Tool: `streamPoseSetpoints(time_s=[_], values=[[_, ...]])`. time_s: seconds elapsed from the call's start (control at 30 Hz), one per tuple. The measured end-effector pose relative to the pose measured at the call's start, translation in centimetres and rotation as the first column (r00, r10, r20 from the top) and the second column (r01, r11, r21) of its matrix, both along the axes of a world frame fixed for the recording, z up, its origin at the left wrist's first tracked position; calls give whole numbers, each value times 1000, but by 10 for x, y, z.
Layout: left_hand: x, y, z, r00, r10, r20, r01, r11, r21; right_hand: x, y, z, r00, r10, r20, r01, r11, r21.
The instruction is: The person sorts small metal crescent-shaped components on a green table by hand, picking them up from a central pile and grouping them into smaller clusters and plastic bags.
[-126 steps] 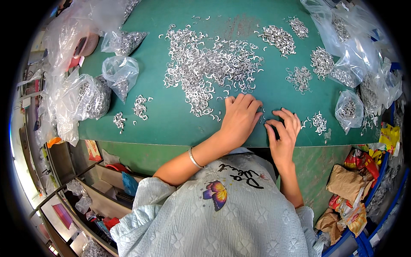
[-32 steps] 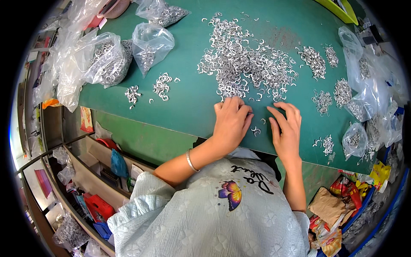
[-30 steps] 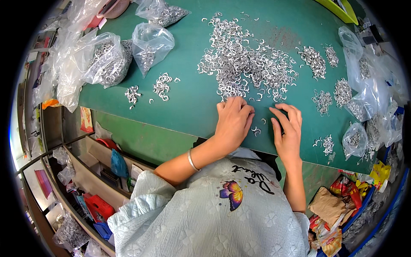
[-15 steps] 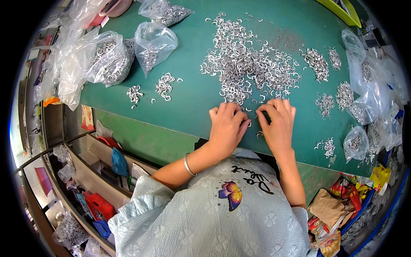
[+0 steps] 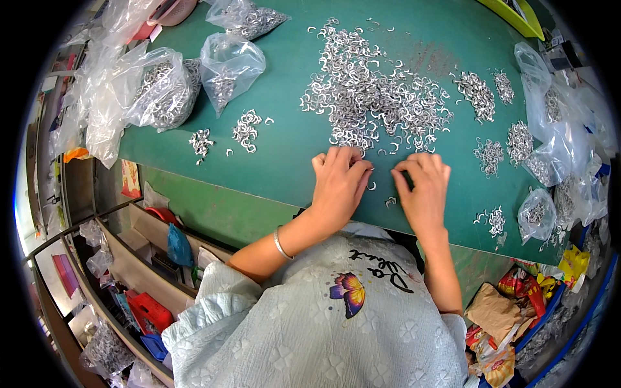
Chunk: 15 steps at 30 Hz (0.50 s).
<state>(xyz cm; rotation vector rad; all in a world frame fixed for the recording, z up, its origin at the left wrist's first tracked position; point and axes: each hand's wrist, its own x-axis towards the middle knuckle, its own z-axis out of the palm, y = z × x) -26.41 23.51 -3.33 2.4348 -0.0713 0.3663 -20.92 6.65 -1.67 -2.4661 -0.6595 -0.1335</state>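
A broad heap of small silver C-shaped metal pieces (image 5: pixel 362 90) covers the middle of the green table (image 5: pixel 284 161). Just below its near edge, my left hand (image 5: pixel 337 187) is closed, thumb against fingertips; a small bright bit shows at the tips, too small to name surely. My right hand (image 5: pixel 424 191) lies to its right, thumb and forefinger curled together in a pinch; whatever they hold is hidden. Between my hands rest a loose C-shaped piece (image 5: pixel 371 186) and a small cluster of pieces (image 5: pixel 391 202).
Small sorted piles (image 5: pixel 475 96) lie on the right, beside clear plastic bags (image 5: pixel 536 215). Two smaller piles (image 5: pixel 246 130) sit on the left, near filled clear bags (image 5: pixel 165 90). A yellow-green bin (image 5: pixel 517 19) stands at the far right. Shelving (image 5: pixel 145 239) flanks the lower left.
My left hand has drawn slightly left and up, and my right hand slightly right, widening the gap. The loose piece by the left thumb now shows more fully.
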Motion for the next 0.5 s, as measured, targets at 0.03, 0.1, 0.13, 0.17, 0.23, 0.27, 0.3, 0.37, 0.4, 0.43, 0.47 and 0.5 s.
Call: streamPoseSetpoints(time_s=[0.03, 0.1, 0.13, 0.17, 0.23, 0.27, 0.3, 0.37, 0.4, 0.43, 0.47, 0.5], values=[[-1, 2, 0, 1000, 0, -4, 0, 1000, 5, 2, -6, 2, 999, -34, -4, 34, 999, -18], [-5, 5, -1, 1000, 10, -1, -10, 1000, 17, 4, -19, 5, 995, -104, -10, 103, 993, -53], [-7, 7, -1, 1000, 9, 1, -9, 1000, 21, 5, -26, 6, 992, -126, -30, 124, 989, -78], [-8, 8, 0, 1000, 15, -1, -15, 1000, 21, 6, -30, 7, 990, -136, -40, 132, 988, -83], [-10, 11, 2, 1000, 29, -4, -28, 999, 21, 7, -38, 8, 986, -153, -59, 147, 985, -92], [-11, 14, 3, 1000, 26, -12, -26, 1000, 19, 5, -42, 9, 987, -157, -45, 150, 980, -131], [-11, 16, 3, 1000, 9, -8, -9, 1000, -1, 4, -46, 10, 988, -143, -59, 136, 985, -106], [-10, 19, 2, 1000, -21, -1, 21, 999, -38, 1, -50, 12, 990, -113, -86, 109, 993, -54], [-9, 18, 1, 1000, -21, 1, 21, 999, -27, 0, -49, 12, 992, -98, -81, 95, 995, -38], [-8, 17, -1, 1000, -22, 5, 22, 1000, -17, -1, -47, 11, 994, -83, -74, 82, 996, -23], [-7, 16, -2, 1000, -23, 8, 23, 1000, -6, -2, -46, 11, 995, -69, -66, 68, 998, -8], [-9, 17, -3, 1000, -6, 16, 6, 1000, 7, -5, -48, 13, 995, -61, -76, 58, 998, -33]])
